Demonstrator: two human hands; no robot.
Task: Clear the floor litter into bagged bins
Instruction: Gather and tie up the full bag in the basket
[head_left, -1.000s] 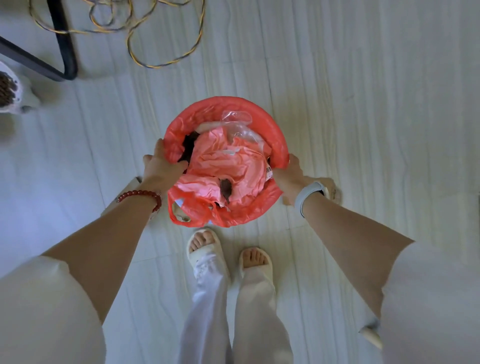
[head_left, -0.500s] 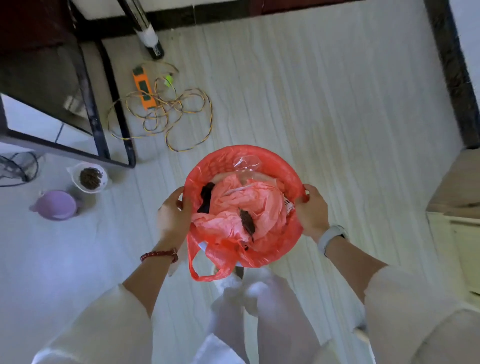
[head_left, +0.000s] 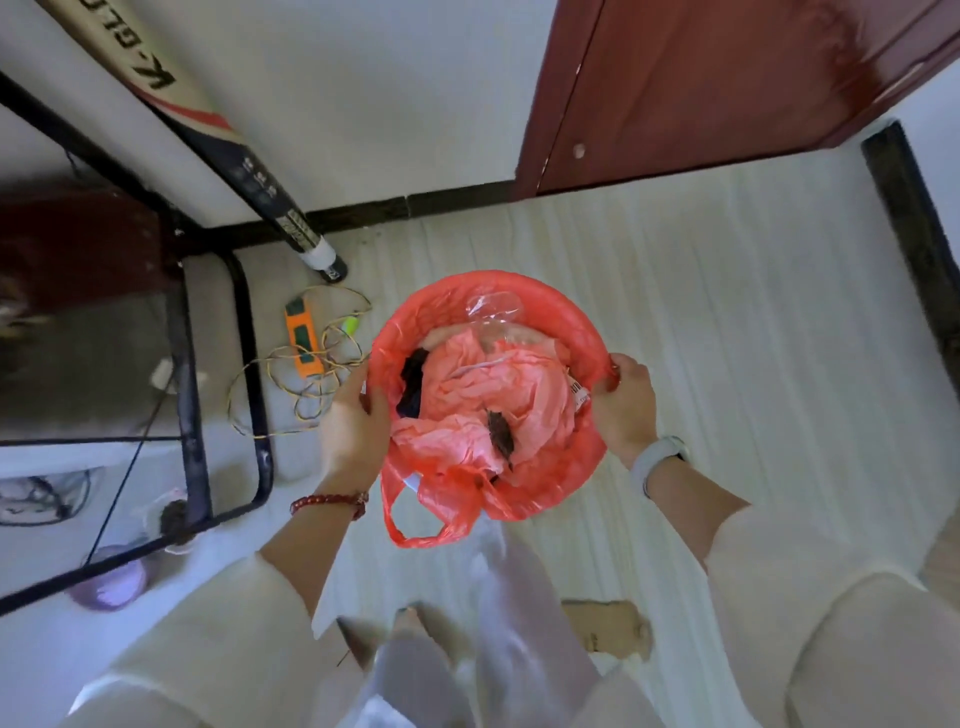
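Looking straight down here: a round bin (head_left: 582, 322) lined with a red plastic bag (head_left: 566, 467) is held up off the pale floor (head_left: 727, 291), out in front of the person's legs. The left hand (head_left: 356, 421) is clamped on the bin's left rim, thumb hooked over the edge and fingers wrapped down the outside. The right hand (head_left: 626, 402) grips the right rim, fingers curled tight and pinching the bag's edge against it.

Inside the bin sits a crumpled pink plastic bag (head_left: 498, 395), a bit of clear plastic wrap (head_left: 493, 306) near the far rim, some dark scraps (head_left: 413, 382), and a small brown clump (head_left: 501, 431) that might be a dried leaf; it's too blurry to call. One loop handle of the red bag (head_left: 415, 519) droops over the near edge.

There's a red bead bracelet (head_left: 330, 503) on the left wrist and a pale wristband (head_left: 657, 457) on the right.

Over on the floor to the left: an orange power strip (head_left: 303, 340) tangled in yellow cord (head_left: 291, 384), next to a black metal frame (head_left: 249, 364). A torn piece of cardboard (head_left: 610, 629) lies on the floor near the feet. A dark red door (head_left: 727, 78) stands at the top right.
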